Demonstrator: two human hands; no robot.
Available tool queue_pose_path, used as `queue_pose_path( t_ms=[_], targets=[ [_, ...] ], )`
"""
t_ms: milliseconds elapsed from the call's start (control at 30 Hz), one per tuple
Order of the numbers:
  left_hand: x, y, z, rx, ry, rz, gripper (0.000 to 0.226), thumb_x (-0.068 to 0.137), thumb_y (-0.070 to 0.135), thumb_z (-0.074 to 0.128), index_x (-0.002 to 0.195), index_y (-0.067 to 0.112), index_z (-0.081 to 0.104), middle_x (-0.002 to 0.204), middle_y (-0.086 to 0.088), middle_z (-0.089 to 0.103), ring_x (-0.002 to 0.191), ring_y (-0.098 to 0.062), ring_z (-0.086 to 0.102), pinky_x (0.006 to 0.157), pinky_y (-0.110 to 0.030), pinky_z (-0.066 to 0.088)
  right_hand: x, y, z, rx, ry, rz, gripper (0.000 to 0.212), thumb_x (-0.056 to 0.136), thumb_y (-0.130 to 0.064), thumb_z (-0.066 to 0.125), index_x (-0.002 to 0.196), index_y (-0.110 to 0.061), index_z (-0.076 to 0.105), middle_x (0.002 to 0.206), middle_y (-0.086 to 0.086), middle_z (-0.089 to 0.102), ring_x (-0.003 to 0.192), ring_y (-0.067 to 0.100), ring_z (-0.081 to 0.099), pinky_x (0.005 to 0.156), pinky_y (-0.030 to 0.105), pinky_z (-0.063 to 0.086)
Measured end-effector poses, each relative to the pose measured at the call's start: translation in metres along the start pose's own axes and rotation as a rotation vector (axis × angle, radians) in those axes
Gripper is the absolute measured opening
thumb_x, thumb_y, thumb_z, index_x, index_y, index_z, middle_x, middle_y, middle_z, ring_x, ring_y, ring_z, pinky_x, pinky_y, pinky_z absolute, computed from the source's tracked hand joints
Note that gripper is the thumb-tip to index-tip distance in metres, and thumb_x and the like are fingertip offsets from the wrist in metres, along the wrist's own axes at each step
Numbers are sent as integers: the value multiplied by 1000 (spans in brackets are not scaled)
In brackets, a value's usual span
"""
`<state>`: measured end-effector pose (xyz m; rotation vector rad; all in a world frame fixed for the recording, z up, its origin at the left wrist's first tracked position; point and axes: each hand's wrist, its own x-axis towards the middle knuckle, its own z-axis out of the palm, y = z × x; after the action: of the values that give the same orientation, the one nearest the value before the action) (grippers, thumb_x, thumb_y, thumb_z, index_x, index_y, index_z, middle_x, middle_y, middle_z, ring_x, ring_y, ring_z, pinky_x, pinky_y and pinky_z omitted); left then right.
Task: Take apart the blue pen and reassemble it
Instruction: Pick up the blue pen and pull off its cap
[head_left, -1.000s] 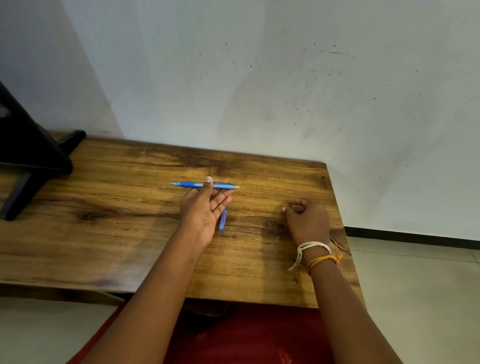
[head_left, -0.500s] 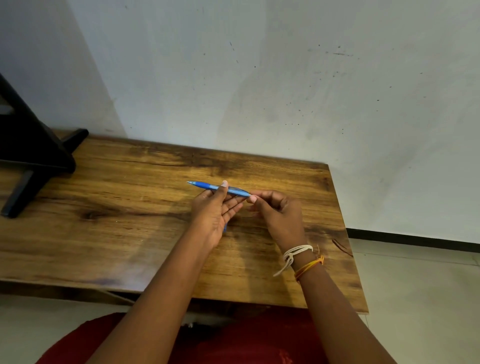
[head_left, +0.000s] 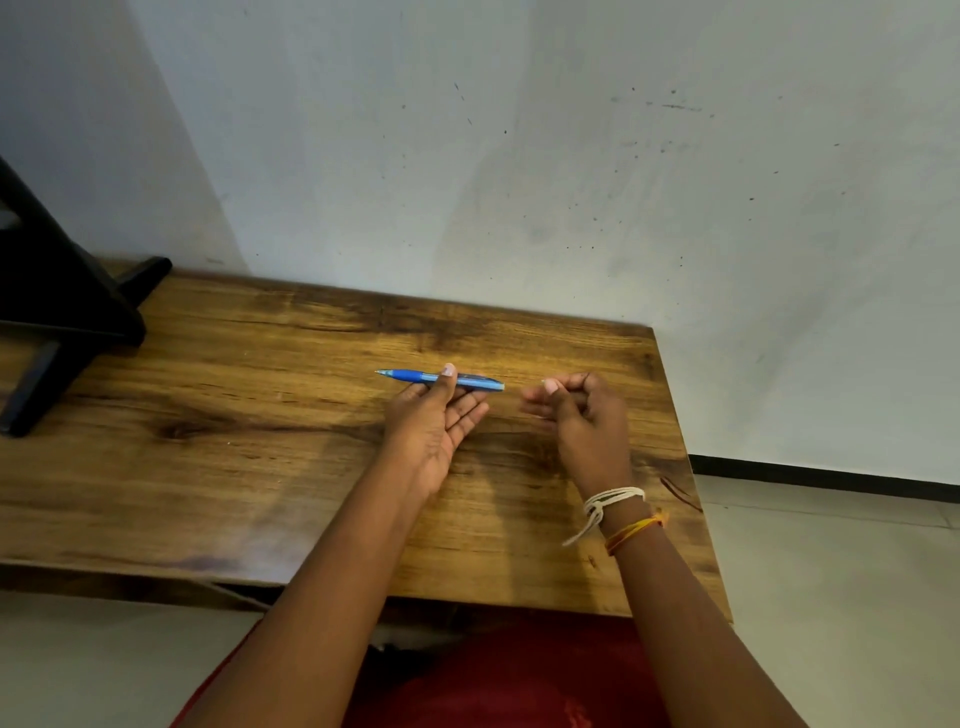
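Observation:
The blue pen lies level above the wooden table, its tip pointing left. My left hand holds it palm up, thumb pressed on top of the barrel and fingers underneath. My right hand hovers a short way off the pen's right end, apart from it. Its fingers are curled, with thumb and forefinger tips together, and I see nothing between them. The loose blue part seen earlier on the table is hidden behind my left hand.
A black stand occupies the table's far left corner. The table's back edge runs along a grey wall. Its right edge drops to a tiled floor.
My right hand came from the table to the pen's right end, then drew back to the right with fingers curled. My left hand lifted the pen slightly to the right.

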<state>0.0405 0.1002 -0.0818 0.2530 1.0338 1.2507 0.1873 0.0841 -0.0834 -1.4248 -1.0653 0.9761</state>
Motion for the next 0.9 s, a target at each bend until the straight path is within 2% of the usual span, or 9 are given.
queue_pose_path(
  t_ms=[67,100,133,200,300,567,767,833,900],
  targets=[
    [1,-1,0,35,-8,9,13,93,16,57,98,4,60,95,-18,71,78,-20,74,64,-28,60,6,4,-18,-275,166,-94,6,91,-13,61,93,-9,66,90,9,73,79,15,69,75,29,56],
    [0,-2,1,48,-15,9,14,93,17,57,98,5,60,96,-19,71,81,-22,73,65,-28,60,9,7,-28,-384,248,-103,10,89,-16,64,95,-10,70,91,6,73,76,10,65,72,23,53],
    [0,-3,2,56,-23,4,14,93,17,57,100,5,60,98,-20,70,83,-23,73,65,-28,60,11,9,-37,-459,305,-82,12,88,-19,66,95,-12,72,92,4,72,75,7,61,70,18,48],
    [0,-5,5,66,-34,-8,17,93,18,57,102,4,59,101,-21,70,86,-24,72,66,-28,60,15,16,-50,-532,341,25,13,86,-22,68,94,-15,74,93,4,72,79,11,59,74,19,43],
    [-1,-8,8,70,-48,-17,17,93,18,57,103,4,58,99,-20,70,84,-23,73,66,-28,60,18,26,-60,-544,323,140,13,83,-23,71,94,-16,76,95,4,72,86,17,61,80,25,41],
    [-3,-11,14,95,-43,-23,15,92,18,57,100,5,60,95,-17,72,85,-23,73,70,-29,59,22,25,-66,-566,255,160,16,83,-14,70,98,-14,76,99,5,74,85,12,57,84,25,42],
    [-5,-11,16,119,-45,-12,12,92,19,58,95,7,61,91,-17,72,83,-23,73,72,-30,60,15,13,-61,-459,403,137,19,85,-8,62,101,-10,73,92,3,68,86,15,63,80,21,44],
    [-6,-12,16,146,-49,-2,12,91,20,59,95,8,61,89,-15,73,79,-22,73,72,-29,60,10,4,-51,-368,327,46,17,85,-9,64,99,-13,73,90,-1,68,81,7,62,73,10,44],
    [-6,-12,16,189,-46,14,12,91,20,59,95,9,62,88,-14,73,75,-19,73,71,-29,60,4,-3,-36,-291,143,-42,17,84,-13,69,101,-14,73,89,-4,70,80,4,63,68,8,48]
  ],
)
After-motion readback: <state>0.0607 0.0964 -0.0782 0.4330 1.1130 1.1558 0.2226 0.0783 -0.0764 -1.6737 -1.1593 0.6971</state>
